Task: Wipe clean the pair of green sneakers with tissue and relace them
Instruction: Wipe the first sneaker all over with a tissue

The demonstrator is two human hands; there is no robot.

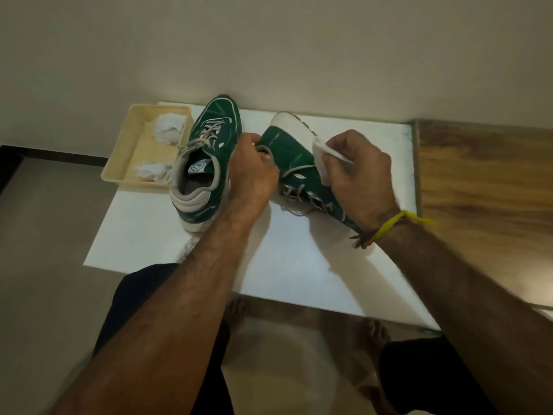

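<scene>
I see two green sneakers on the white table (299,265). The left sneaker (206,163) stands upright on its sole, heel toward me, toe toward the wall, laces threaded and loose near the top. It sits just beside a cream tray (119,163) at the table's far left corner. The tray holds two crumpled tissue wads, one at the far end (169,128) and one at the near end (152,170).

The right sneaker (287,151) is tipped on its side, white sole facing away from me and its grey laces (302,193) hanging loose toward the table. Which end of it points at me I can't tell; my hand covers that part.

My left hand (254,172) has fingers curled round the edge of that tipped sneaker, gripping it between the two shoes. My right hand (356,175) pinches a white tissue (323,163) and presses it against the green side of the same sneaker. The hands are apart, one at each end of the shoe. A yellow band (395,224) is tied round the right wrist.

The table stands against a beige wall (269,49), with a wood-grain surface (484,205) beside its right edge. Dark shorts (167,310) and bare feet (371,330) show below the table edge.
</scene>
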